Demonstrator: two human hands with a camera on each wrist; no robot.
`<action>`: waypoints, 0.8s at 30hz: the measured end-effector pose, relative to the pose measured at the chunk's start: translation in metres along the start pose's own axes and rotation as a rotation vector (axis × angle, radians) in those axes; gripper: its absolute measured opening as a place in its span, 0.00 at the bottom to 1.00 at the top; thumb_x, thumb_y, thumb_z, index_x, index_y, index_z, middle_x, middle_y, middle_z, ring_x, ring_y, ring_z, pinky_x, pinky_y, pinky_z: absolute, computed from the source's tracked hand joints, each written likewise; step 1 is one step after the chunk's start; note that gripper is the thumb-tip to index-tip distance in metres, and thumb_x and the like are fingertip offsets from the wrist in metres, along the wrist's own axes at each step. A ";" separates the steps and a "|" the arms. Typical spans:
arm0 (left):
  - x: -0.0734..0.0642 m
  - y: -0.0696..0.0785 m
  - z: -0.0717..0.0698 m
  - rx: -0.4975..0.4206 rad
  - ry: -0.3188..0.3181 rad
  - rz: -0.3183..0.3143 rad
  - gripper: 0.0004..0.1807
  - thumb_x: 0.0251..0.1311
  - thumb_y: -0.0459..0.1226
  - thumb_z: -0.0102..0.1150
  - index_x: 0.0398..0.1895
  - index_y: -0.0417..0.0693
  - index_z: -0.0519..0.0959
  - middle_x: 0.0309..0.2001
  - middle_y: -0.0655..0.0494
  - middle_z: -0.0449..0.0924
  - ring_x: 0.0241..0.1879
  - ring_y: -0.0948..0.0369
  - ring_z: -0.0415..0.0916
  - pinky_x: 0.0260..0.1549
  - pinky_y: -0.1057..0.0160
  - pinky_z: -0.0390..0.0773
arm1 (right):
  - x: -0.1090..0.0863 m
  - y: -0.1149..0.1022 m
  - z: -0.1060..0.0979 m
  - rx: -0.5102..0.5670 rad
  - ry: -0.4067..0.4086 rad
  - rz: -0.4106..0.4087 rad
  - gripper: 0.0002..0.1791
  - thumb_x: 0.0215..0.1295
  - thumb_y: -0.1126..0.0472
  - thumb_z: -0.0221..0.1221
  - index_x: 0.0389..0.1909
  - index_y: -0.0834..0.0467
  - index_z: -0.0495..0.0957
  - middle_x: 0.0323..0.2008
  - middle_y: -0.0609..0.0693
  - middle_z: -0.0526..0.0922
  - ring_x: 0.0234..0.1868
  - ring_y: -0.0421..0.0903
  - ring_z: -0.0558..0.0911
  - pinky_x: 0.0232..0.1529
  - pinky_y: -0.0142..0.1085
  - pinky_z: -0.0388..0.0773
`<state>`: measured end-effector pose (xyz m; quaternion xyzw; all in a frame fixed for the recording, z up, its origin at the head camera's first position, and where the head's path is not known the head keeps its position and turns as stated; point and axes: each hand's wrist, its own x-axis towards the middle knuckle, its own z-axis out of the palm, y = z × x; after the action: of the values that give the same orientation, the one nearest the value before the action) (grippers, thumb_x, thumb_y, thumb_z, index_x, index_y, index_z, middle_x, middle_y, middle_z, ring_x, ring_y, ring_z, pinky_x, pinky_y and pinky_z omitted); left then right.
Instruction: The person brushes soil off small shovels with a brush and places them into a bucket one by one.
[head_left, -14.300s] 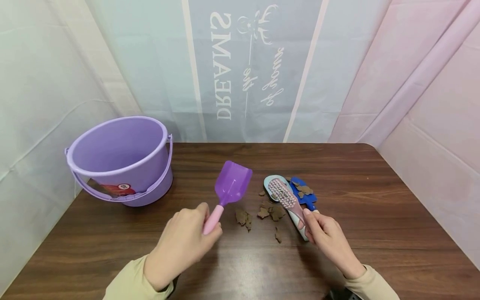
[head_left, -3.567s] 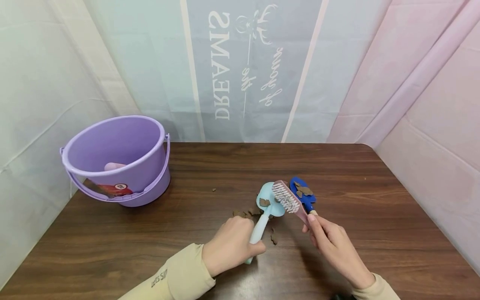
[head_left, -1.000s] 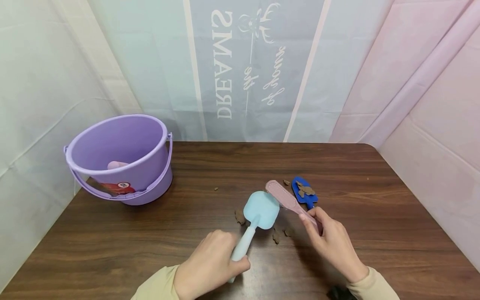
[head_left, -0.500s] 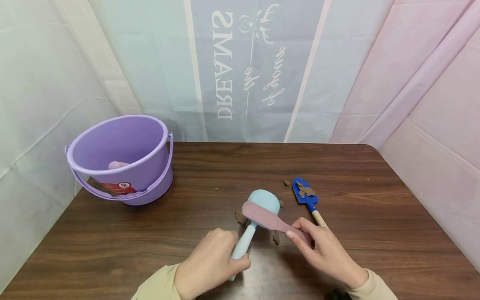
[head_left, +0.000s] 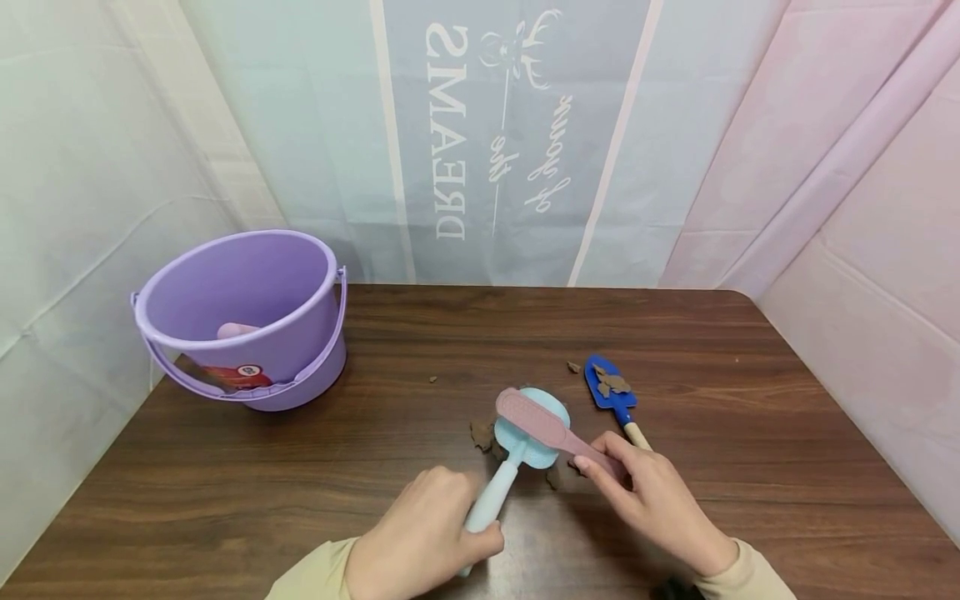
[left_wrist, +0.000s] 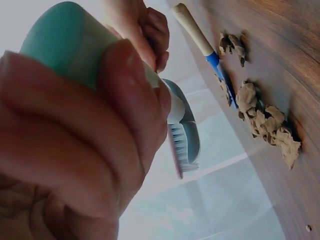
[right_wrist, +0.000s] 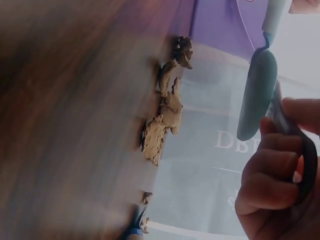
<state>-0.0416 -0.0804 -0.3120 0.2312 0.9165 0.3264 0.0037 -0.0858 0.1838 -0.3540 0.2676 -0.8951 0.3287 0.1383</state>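
Note:
My left hand (head_left: 420, 533) grips the handle of a light blue toy shovel (head_left: 491, 497), whose blade hangs above the table in both wrist views. A pink brush (head_left: 534, 418), back up, lies across that blade; my right hand (head_left: 652, 500) holds its handle between thumb and fingers. In the left wrist view the brush's white bristles (left_wrist: 180, 145) face the inside of the blade. Brown flaky pieces (head_left: 481, 434) lie on the table beneath and around the shovel, heaped in the left wrist view (left_wrist: 265, 120). What lies in the blade is hidden by the brush.
A purple bucket (head_left: 303, 354) stands at the back left with a pink handle end (head_left: 237, 330) showing inside. To the right lies a blue shovel (head_left: 609, 385) with a wooden handle and brown pieces on it. Fabric curtains (head_left: 337, 167) hang behind the wooden table (head_left: 750, 433).
My left hand has swapped the purple shovel for the light blue one, and a pink handle now shows in the bucket. The brush has turned bristles down and moved left over the light blue blade.

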 end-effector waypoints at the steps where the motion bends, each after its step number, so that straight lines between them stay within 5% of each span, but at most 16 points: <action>1: 0.000 0.000 0.000 0.003 0.001 0.003 0.14 0.41 0.38 0.62 0.13 0.54 0.65 0.12 0.71 0.56 0.13 0.74 0.53 0.11 0.75 0.55 | 0.000 0.000 0.000 -0.017 0.007 0.006 0.12 0.59 0.61 0.64 0.29 0.41 0.72 0.16 0.30 0.59 0.17 0.25 0.58 0.17 0.21 0.56; 24: -0.003 0.004 -0.001 0.010 -0.007 0.037 0.15 0.41 0.38 0.64 0.13 0.54 0.65 0.12 0.72 0.56 0.13 0.75 0.53 0.10 0.76 0.54 | 0.003 0.005 -0.005 -0.161 0.115 0.118 0.07 0.62 0.62 0.62 0.31 0.52 0.72 0.15 0.36 0.59 0.15 0.28 0.56 0.15 0.26 0.55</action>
<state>-0.0372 -0.0798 -0.3098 0.2494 0.9137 0.3208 -0.0001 -0.0909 0.1893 -0.3522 0.1832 -0.9234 0.2780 0.1910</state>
